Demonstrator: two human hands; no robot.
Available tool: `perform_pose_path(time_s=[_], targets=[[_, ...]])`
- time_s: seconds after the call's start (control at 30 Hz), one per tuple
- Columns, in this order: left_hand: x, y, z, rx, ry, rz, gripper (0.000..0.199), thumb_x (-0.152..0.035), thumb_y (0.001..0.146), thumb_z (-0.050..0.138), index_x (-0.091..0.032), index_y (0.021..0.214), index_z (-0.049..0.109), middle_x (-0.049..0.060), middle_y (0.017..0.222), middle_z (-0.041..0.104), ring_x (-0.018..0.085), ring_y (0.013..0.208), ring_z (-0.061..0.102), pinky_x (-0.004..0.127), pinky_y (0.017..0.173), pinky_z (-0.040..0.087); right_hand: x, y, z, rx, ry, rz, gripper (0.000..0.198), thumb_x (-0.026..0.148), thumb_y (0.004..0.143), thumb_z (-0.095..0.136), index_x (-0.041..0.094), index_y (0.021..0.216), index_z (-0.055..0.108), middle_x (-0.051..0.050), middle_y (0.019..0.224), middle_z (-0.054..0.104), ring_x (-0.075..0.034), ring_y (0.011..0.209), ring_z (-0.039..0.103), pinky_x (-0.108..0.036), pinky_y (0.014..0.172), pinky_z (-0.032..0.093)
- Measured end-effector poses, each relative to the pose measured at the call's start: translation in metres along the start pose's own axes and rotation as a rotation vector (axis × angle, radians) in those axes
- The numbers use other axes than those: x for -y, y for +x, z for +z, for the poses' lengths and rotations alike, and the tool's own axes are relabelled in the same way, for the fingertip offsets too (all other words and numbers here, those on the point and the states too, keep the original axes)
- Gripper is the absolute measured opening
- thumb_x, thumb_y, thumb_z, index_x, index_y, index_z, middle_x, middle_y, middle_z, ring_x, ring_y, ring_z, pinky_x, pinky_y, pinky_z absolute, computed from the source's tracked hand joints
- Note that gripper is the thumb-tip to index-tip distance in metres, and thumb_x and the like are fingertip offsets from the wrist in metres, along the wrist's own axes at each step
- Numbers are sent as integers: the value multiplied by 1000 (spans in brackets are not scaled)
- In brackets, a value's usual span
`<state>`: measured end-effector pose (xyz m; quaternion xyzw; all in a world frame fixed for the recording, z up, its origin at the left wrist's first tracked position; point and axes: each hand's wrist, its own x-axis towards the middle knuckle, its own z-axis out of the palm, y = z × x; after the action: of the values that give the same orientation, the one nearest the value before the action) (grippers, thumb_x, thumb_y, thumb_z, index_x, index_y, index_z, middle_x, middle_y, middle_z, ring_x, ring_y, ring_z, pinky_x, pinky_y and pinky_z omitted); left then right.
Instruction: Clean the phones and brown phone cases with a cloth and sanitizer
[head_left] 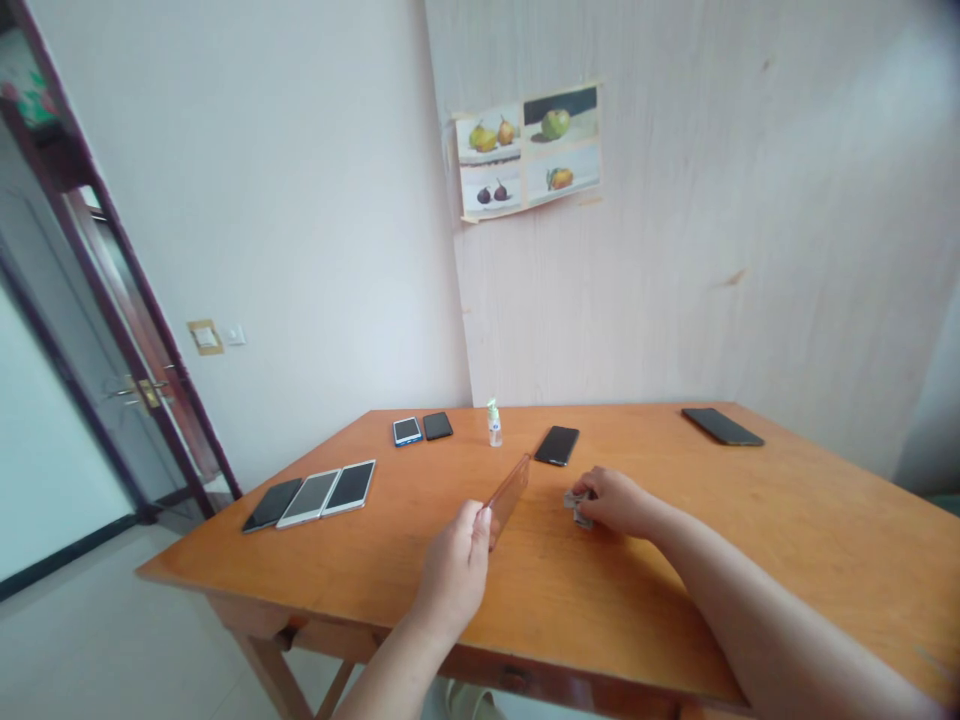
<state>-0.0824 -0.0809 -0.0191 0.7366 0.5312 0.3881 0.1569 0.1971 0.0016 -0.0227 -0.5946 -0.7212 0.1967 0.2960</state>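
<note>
My left hand [454,572] grips the near end of a thin pinkish-brown phone [511,500], which is held tilted up on its edge above the table. To its right, my right hand [616,500] has its fingers closed on a small grey folded cloth [577,508] at the tabletop. Whether it is cloth or paper is hard to make out. A black phone [557,446] lies flat just beyond both hands. Behind it to the left stands a small clear spray bottle [494,424] with a pale green top.
On the left of the wooden table [300,570] lie a dark phone [273,505] and two white-framed phones [308,497]. A blue-edged phone [407,431] and a black phone [438,426] rest farther back. A dark tablet [721,426] lies at the back right, near the wall.
</note>
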Motion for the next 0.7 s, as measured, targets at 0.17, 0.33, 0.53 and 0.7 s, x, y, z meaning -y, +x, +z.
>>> perform_pose_path(time_s=[0.17, 0.33, 0.53, 0.7], targets=[[6, -3, 1, -7, -107, -40, 32, -46, 99, 34, -23, 93, 55, 4, 88, 70, 19, 81, 66, 28, 73, 47, 2, -4, 2, -42, -85, -79, 11, 14, 69, 63, 20, 67, 72, -6, 82, 67, -19, 79, 62, -27, 72, 42], [7, -3, 2, 37, -84, -18, 26, -43, 97, 39, -22, 94, 55, 2, 83, 67, 18, 78, 64, 28, 71, 47, 16, -4, -1, -190, -13, -108, 20, 21, 82, 53, 21, 72, 71, -4, 79, 69, -18, 78, 62, -25, 71, 42], [2, -5, -1, 140, -90, 74, 23, -40, 99, 40, -23, 97, 54, 1, 87, 66, 18, 81, 62, 26, 72, 45, 27, -4, -1, -396, 103, -67, 32, 36, 92, 41, 19, 94, 68, -3, 74, 68, -17, 68, 61, -25, 60, 41], [-1, -4, -3, 134, -56, 78, 22, -39, 99, 38, -23, 97, 53, 3, 90, 65, 19, 85, 61, 28, 76, 44, 31, -5, 15, -357, 142, -158, 25, 31, 90, 47, 21, 95, 69, -3, 84, 72, -19, 78, 65, -28, 70, 46]])
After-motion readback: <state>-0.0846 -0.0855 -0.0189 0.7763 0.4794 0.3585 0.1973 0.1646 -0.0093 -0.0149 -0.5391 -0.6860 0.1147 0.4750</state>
